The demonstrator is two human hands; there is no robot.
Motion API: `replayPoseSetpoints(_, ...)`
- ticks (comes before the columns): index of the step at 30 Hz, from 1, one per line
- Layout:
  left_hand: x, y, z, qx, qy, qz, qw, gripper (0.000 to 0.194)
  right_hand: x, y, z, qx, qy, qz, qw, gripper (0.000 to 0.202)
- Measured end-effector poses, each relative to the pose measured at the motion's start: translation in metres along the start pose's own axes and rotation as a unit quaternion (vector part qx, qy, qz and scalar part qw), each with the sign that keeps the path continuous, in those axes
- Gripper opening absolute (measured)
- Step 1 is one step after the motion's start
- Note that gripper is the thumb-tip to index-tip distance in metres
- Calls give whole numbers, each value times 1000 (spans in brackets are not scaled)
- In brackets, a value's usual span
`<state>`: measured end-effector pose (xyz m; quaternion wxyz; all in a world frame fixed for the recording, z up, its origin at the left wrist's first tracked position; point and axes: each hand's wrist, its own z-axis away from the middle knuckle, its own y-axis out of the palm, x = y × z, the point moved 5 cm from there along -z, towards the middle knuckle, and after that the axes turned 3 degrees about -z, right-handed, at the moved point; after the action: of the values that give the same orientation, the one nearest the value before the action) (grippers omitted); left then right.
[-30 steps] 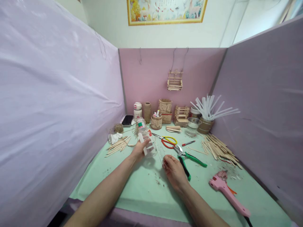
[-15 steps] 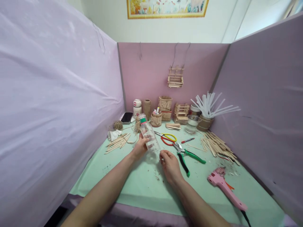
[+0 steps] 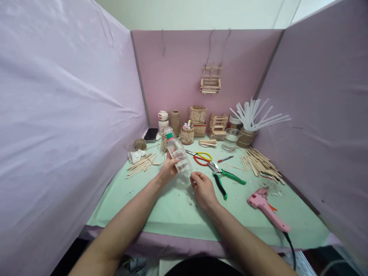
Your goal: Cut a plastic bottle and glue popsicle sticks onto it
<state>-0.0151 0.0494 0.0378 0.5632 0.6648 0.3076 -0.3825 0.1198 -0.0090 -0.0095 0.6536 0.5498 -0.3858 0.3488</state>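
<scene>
My left hand (image 3: 168,170) is wrapped round a clear plastic bottle (image 3: 180,156) with a green label band. The bottle slants over the table, neck to the upper left and base toward my right hand (image 3: 202,187). The fingers of that hand are pinched together at the base end; whether they grip the bottle's edge or some tiny piece is too small to tell. Just right of the bottle lie scissors (image 3: 202,158) with yellow and red handles. Pruning shears (image 3: 220,176) with green handles rest open beside my right hand. Small crumbs (image 3: 189,199) are scattered below the bottle.
A pink glue gun (image 3: 268,211) lies at right with its cord. Wooden sticks (image 3: 263,165) are heaped behind it, more sticks (image 3: 140,165) at left. Along the back stand a water cup (image 3: 230,140), a pot of white glue sticks (image 3: 246,137), a pen holder (image 3: 187,136) and a twine ball (image 3: 140,144).
The view has tilted downward, so the scene sits higher and the wall picture is out of frame. Both hands keep nearly the same pose at the bottle, which has turned slightly.
</scene>
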Motion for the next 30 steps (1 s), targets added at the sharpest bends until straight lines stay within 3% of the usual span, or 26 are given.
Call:
replayPoseSetpoints(16, 5, -5, -1, 32, 7, -14, 999, 70, -5, -2, 1, 1, -20, 8, 1000, 23)
replayPoseSetpoints(30, 4, 1, 5, -39, 28, -8, 999, 63, -4, 0, 6, -8, -18, 34, 999, 25)
